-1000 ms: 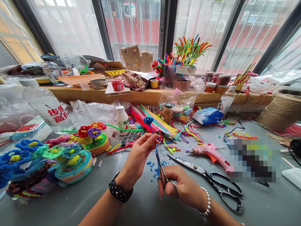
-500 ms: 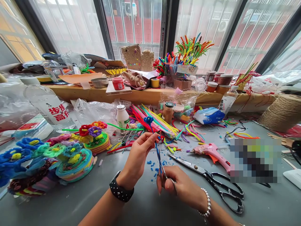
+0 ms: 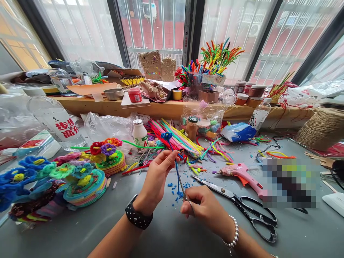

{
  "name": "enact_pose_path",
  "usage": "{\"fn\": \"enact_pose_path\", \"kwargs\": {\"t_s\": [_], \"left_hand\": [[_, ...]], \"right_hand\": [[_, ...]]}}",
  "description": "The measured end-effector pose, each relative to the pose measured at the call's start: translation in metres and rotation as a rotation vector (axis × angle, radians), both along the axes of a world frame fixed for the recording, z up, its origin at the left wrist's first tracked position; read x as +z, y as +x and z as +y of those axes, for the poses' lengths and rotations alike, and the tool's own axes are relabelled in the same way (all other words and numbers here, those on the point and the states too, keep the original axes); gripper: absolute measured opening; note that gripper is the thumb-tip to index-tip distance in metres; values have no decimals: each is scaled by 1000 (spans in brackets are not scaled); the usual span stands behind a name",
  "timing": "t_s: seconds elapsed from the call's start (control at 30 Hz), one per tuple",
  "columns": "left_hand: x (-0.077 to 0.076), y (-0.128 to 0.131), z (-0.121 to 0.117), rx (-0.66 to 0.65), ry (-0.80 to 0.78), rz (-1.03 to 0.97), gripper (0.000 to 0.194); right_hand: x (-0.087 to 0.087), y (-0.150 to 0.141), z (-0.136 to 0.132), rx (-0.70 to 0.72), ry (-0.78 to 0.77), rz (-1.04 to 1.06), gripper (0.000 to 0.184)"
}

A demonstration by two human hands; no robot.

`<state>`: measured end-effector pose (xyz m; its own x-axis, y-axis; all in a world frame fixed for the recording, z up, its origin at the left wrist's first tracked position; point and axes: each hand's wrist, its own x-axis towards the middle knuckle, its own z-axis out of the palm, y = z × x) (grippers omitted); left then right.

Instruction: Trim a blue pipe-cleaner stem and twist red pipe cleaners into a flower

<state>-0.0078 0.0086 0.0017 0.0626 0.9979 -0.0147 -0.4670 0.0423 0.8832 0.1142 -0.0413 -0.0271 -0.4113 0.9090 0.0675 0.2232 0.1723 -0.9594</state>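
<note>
Blue flower [image 3: 166, 136] on a fuzzy blue stem [image 3: 177, 171], held above the tabletop [image 3: 107, 233]. The left hand [image 3: 158, 175] pinches the stem between thumb and fingertips below the flower head; the right hand [image 3: 205, 206] is curled around the handles of small scissors [image 3: 184, 192], whose blades lie at the lower stem. Blue clippings [image 3: 172, 193] are scattered beneath. Containers on the tabletop: at left, a large clear bottle [image 3: 51, 114] with red lettering, capped; near centre, a white bottle [image 3: 139, 135] with a green label, contents hidden; behind the loose stems, a dark-lidded glass jar [image 3: 191, 129] of brown material; beside it, a clear plastic bag [image 3: 215, 120] with coloured pieces showing through; at right, a smaller labelled bottle [image 3: 259, 116]. Containers on the wooden ledge [image 3: 163, 110]: a shallow metal bowl [image 3: 114, 94], its interior not discernible; a red tub [image 3: 134, 95]; a see-through holder [image 3: 194, 81] packed with upright multicoloured fuzzy stems; and, farther right, several lidded jars [image 3: 256, 91].
</note>
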Motion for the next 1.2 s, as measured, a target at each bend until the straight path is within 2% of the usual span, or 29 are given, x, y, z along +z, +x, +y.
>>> {"fn": "enact_pose_path", "kwargs": {"t_s": [0.2, 0.37, 0.5, 0.63, 0.8, 1.03, 1.2], "left_hand": [[1, -2, 1, 32, 8, -25, 7], [2, -2, 1, 24, -3, -50, 7], [2, -2, 0, -31, -16, -34, 7], [0, -1, -1, -121, -4, -2, 6], [0, -1, -2, -195, -5, 2, 7], [-2, -2, -1, -182, -5, -6, 5], [-4, -2, 0, -115, -30, -55, 4]], "right_hand": [[-2, 0, 2, -46, -26, 20, 53], [0, 5, 3, 6, 18, -17, 61], [3, 8, 3, 89, 42, -49, 67], [3, 7, 2, 123, 52, -119, 68], [4, 7, 0, 156, 55, -97, 68], [6, 6, 0, 97, 14, -53, 59], [5, 4, 0, 33, 8, -28, 58]]}}
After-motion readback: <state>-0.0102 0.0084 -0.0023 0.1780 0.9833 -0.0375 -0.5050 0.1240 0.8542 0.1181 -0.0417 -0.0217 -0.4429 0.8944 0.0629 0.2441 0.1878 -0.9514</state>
